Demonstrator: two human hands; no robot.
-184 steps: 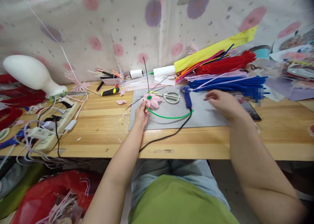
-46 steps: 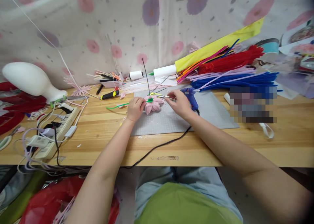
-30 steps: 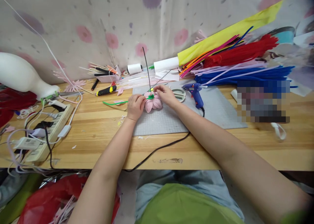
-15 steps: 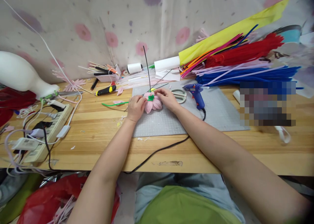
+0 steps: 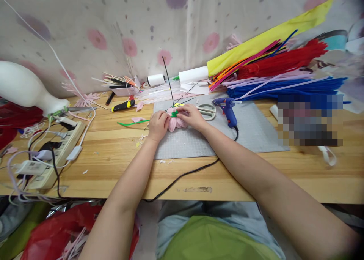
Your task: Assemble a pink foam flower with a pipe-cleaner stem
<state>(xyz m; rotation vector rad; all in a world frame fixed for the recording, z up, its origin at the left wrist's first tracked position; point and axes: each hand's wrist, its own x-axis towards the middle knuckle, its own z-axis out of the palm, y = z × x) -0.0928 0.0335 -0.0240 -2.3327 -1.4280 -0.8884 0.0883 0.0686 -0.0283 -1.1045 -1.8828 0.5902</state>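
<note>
A pink petalled flower [image 5: 173, 125] lies upside down over the cutting mat, green fuzzy material [image 5: 174, 114] wound at its base. A black wire stem [image 5: 168, 79] rises from that base, leaning left. My left hand [image 5: 158, 126] is closed at the flower's left side, thumb and fingers pinched beside the green. From behind that hand a green pipe cleaner [image 5: 132, 122] runs out to the left. My right hand [image 5: 192, 117] pinches the flower's right side, fingertips against the green base. Both hands partly cover the petals.
Scissors [image 5: 209, 112] and a blue glue gun [image 5: 227, 110] lie on the grey cutting mat [image 5: 250, 133]. A black cord [image 5: 184, 174] crosses the table front. At left are a yellow-black cutter [image 5: 123, 105] and a power strip [image 5: 61, 150]. Pipe cleaner bundles [image 5: 287, 88] fill the back right.
My right hand has shifted slightly left and down, its fingers now over the green base and more petals. The wire stem's top has tipped left. My left hand has barely moved.
</note>
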